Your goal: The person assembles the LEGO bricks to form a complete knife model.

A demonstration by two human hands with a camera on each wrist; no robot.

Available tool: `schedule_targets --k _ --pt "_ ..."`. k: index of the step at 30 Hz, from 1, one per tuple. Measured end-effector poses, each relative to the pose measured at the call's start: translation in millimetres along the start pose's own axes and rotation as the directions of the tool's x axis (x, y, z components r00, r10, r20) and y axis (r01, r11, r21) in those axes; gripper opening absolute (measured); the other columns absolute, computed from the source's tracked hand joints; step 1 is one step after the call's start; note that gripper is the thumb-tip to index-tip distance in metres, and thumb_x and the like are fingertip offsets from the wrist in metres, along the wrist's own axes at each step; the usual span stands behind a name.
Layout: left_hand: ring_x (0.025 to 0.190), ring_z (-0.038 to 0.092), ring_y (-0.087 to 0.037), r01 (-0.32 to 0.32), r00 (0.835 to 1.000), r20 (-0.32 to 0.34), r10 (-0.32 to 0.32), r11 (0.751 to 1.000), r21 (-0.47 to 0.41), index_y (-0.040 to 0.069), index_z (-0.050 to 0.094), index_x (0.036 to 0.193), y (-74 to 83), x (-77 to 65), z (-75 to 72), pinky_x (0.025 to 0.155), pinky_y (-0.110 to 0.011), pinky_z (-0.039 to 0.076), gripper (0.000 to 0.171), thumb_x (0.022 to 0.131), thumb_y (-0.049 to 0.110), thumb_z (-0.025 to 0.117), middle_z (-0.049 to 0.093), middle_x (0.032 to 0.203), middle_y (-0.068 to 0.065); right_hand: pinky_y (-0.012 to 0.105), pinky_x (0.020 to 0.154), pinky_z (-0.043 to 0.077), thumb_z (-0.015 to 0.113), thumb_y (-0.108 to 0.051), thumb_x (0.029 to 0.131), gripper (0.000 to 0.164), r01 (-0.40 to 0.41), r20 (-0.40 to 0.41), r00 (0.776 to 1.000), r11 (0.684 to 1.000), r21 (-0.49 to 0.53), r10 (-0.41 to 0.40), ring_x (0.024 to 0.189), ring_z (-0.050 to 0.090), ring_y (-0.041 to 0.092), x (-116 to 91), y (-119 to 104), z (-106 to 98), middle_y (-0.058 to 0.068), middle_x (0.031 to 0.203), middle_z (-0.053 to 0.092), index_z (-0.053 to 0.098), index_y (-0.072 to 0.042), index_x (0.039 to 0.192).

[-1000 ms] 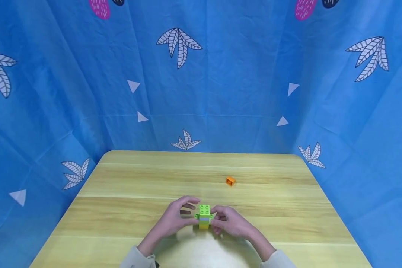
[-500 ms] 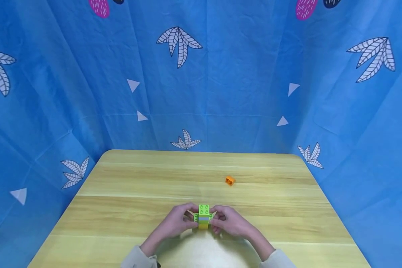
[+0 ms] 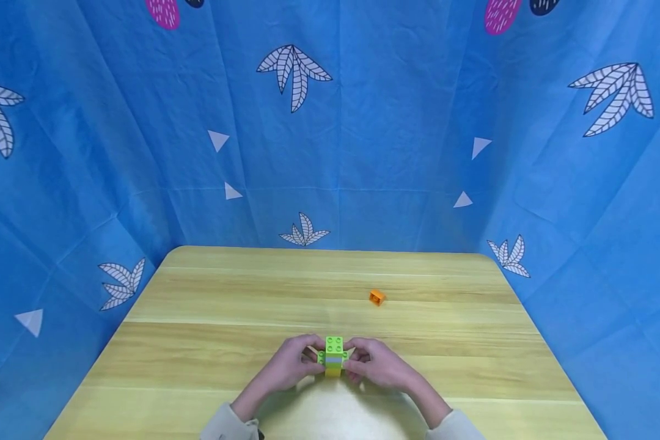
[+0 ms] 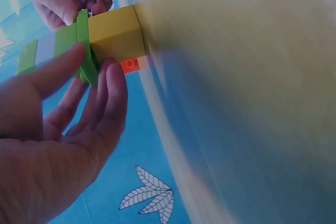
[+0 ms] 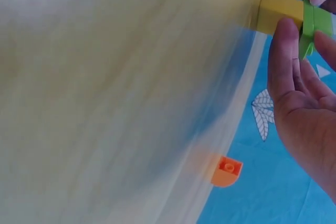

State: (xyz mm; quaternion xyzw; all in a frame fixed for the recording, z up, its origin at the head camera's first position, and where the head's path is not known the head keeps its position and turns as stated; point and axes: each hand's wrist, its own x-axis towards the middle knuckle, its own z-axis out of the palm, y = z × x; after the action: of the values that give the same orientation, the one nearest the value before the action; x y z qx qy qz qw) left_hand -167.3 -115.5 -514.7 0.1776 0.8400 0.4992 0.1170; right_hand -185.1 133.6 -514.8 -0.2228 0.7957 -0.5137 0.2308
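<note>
A tower of stacked, studded plastic toy blocks (image 3: pixel 334 354) stood upright on the near part of the pale wood-grain table (image 3: pixel 225 293), about midway across it. Its base was a smooth yellow block (image 4: pixel 113 32); above came a bright green flat piece (image 4: pixel 84 30) jutting out at both ends, a green layer, a pale bluish layer (image 4: pixel 45 48) and a lime-green top block (image 3: pixel 334 344) with four round studs. The person's left hand (image 3: pixel 294 363) pinched the flat piece's left end between thumb and fingers, and the right hand (image 3: pixel 379 365) pinched its right end likewise. One second earlier the left fingers had been spread wide; the right hand's hold looked the same. A small orange plastic brick (image 3: pixel 377 297), hollow underside showing, lay farther back on the table, as before. Blue cloth (image 3: pixel 341 146) printed with white leaves and triangles hung behind the table
</note>
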Motion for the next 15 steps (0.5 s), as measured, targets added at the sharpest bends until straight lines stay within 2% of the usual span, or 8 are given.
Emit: schedule_targets --k 4,6,8,10,13,15 --pt "0.096 0.066 -0.019 -0.002 1.000 0.004 0.002 1.000 0.001 0.005 0.069 0.115 0.8 -1.1 0.3 0.083 -0.027 0.061 0.033 0.084 0.002 0.080 0.069 0.118 -0.014 0.031 0.079 0.060 0.070 -0.019 0.099 0.044 0.019 -0.025 0.999 0.999 -0.050 -0.021 0.088 0.070 0.024 1.4 2.0 -9.0 0.009 0.102 0.071 0.060 0.000 0.137" --pt "0.096 0.066 -0.019 -0.002 1.000 0.003 0.002 1.000 0.001 0.005 0.069 0.115 0.7 -1.6 0.4 0.083 -0.027 0.061 0.033 0.084 0.002 0.080 0.069 0.119 -0.014 0.029 0.082 0.059 0.070 -0.019 0.099 0.041 0.032 -0.075 0.996 0.996 -0.088 -0.039 0.093 0.068 0.021 3.5 3.6 -16.0 0.007 0.104 0.071 0.062 -0.002 0.136" --pt "0.096 0.066 -0.019 0.000 1.000 0.002 0.000 1.000 0.002 0.005 0.069 0.115 0.2 -1.6 0.5 0.083 -0.027 0.061 0.033 0.084 0.003 0.080 0.069 0.119 -0.013 0.028 0.086 0.057 0.070 -0.017 0.099 0.039 0.031 -0.160 0.986 0.992 -0.124 -0.051 0.098 0.067 0.020 6.7 4.4 -24.6 0.006 0.105 0.071 0.063 -0.003 0.135" --pt "0.096 0.066 -0.018 -0.002 1.000 0.001 0.002 1.000 0.004 0.006 0.069 0.115 -0.6 -1.1 0.6 0.083 -0.026 0.060 0.033 0.084 0.003 0.080 0.069 0.119 -0.013 0.028 0.090 0.058 0.070 -0.014 0.099 0.037 0.015 -0.274 0.960 0.992 -0.127 -0.050 0.102 0.067 0.021 11.9 5.3 -33.9 0.006 0.106 0.072 0.065 -0.003 0.133" --pt "0.096 0.066 -0.018 -0.003 1.000 0.001 0.003 1.000 0.001 0.006 0.069 0.114 -1.3 -0.1 0.9 0.083 -0.025 0.060 0.032 0.085 0.003 0.080 0.069 0.119 -0.012 0.034 0.098 0.058 0.070 -0.009 0.098 0.038 -0.007 -0.432 0.902 0.997 -0.076 -0.027 0.110 0.067 0.026 22.3 8.9 -49.5 0.013 0.112 0.071 0.064 0.000 0.134" --pt "0.096 0.066 -0.018 -0.004 1.000 0.003 0.004 1.000 0.000 0.006 0.069 0.114 -1.5 0.3 1.3 0.082 -0.025 0.060 0.032 0.085 0.003 0.080 0.069 0.119 -0.012 0.039 0.103 0.057 0.070 -0.009 0.098 0.041 -0.028 -0.502 0.865 0.999 -0.036 0.007 0.117 0.064 0.031 29.3 13.4 -59.3 0.018 0.120 0.069 0.062 0.000 0.137"
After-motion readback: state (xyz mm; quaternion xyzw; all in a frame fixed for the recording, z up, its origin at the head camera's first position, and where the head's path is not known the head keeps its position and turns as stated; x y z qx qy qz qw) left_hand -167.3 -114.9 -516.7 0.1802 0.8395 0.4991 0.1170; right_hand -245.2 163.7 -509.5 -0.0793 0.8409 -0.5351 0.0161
